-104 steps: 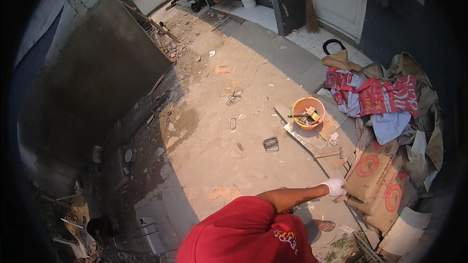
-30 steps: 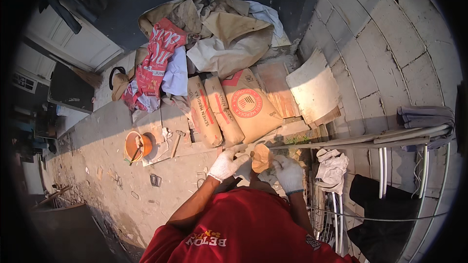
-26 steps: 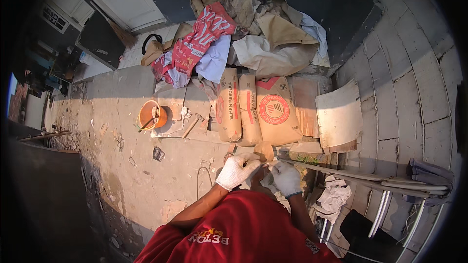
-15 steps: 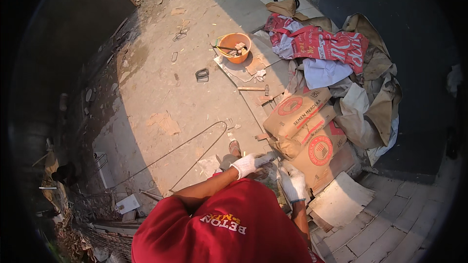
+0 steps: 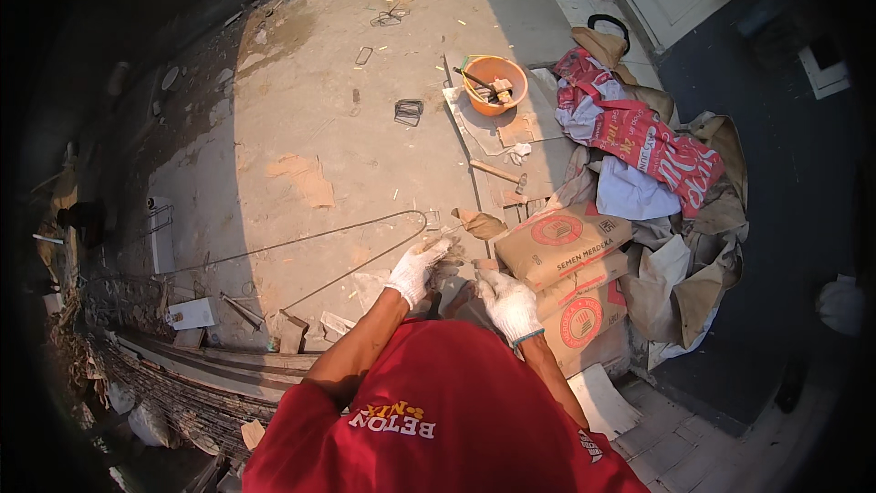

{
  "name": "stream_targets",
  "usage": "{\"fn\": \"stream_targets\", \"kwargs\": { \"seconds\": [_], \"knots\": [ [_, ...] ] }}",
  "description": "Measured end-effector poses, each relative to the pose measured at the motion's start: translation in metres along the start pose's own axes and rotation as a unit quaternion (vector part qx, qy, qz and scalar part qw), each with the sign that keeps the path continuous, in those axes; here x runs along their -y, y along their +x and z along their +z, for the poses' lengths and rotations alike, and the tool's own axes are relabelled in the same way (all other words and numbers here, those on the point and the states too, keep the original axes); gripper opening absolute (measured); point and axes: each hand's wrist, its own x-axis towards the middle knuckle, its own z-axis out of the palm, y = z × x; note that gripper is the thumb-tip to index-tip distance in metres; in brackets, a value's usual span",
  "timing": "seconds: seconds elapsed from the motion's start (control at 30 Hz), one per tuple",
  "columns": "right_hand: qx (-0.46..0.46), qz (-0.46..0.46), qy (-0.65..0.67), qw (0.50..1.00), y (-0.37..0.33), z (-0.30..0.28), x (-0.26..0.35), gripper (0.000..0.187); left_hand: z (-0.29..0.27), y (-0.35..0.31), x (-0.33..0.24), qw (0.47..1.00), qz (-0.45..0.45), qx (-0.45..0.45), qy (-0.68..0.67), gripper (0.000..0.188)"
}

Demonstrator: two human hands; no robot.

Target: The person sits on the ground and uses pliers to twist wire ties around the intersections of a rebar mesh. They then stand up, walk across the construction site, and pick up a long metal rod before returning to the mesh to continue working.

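My left hand (image 5: 420,272), in a white knitted glove, reaches over the ground in front of me. Its fingers curl around something greyish brown that I cannot make out. My right hand (image 5: 508,301), gloved too, is closed beside the stacked cement bags (image 5: 568,239); whatever its fingers may hold is hidden. Close to its fingertips lies a reddish brick piece (image 5: 485,265). Just beyond, a torn brown paper piece (image 5: 480,224) rests left of the upper bag. The hands are apart.
Farther off stand an orange bucket (image 5: 497,87) with tools and rubble and a hammer (image 5: 499,173). A bent steel rod (image 5: 365,236) stretches leftward. Red-and-white sheeting (image 5: 639,132) and empty sacks heap at right. Wooden planks (image 5: 219,365) lie at lower left.
The view has swung, and both hands have moved forward, the right one leftward too. A brown paper piece now lies left of the bags, where none showed before.
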Motion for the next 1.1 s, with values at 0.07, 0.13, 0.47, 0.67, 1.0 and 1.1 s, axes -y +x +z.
{"fn": "stream_targets", "kwargs": {
  "seconds": [0.07,0.13,0.47,0.67,1.0,1.1],
  "knots": [
    [0.043,-0.055,-0.022,0.997,0.014,0.001,0.02,0.034,-0.021,-0.019,-0.006,0.998,0.023,-0.015,-0.059,0.031],
    [0.025,-0.113,0.023,0.993,0.024,0.004,0.03,0.029,-0.044,-0.022,0.0,0.997,0.05,-0.015,-0.051,0.035],
    [0.278,-0.313,-0.068,0.906,0.102,0.047,0.078,0.03,-0.124,-0.076,0.055,0.911,0.194,-0.186,-0.312,0.033],
    [0.317,-0.398,-0.095,0.856,0.109,0.038,0.18,0.034,-0.149,-0.084,0.007,0.8,0.362,-0.359,-0.317,0.032],
    [0.386,-0.328,-0.043,0.861,0.193,0.085,0.257,0.036,-0.221,-0.084,-0.097,0.763,0.406,-0.403,-0.301,0.035],
    [0.416,-0.307,0.032,0.855,0.217,0.094,0.286,0.033,-0.249,-0.084,-0.129,0.743,0.414,-0.42,-0.317,0.035]
  ]
}}
